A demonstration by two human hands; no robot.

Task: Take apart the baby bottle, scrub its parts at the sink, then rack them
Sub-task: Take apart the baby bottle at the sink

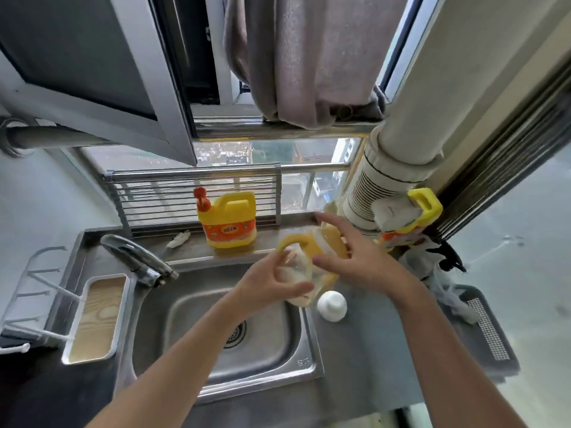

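I am looking down at a grey cloth [309, 57] that is hanging over the window frame, with a thick white pipe [411, 134] running down beside it on the right. Below them a steel sink [191, 319] is sitting in a grey counter [364, 359], and its faucet [136, 257] is reaching in from the left rear corner. A wire rack [191, 196] is standing along the sill behind the sink. A white tray with a wood-grain floor [95, 319] is lying left of the sink, and a grey basket [488, 329] is sitting at the right end of the counter. A yellow detergent jug [228, 220] with a red pump is standing on the ledge in front of the rack.

The baby bottle [304, 264] is being held in the air, tilted, over the sink's right rear corner, with its yellow handled collar pointing toward the window. The left hand [272, 279] is gripping the clear body, its fingers curling round one side and its thumb pressing across the other. The right hand [355, 257] is holding the yellow collar, the thumb lying on the near side and the fingers spreading over the top, one of them sticking out straight toward the sill. A small white cap [332, 305] is resting on the counter just beside the sink's rim, right under the bottle
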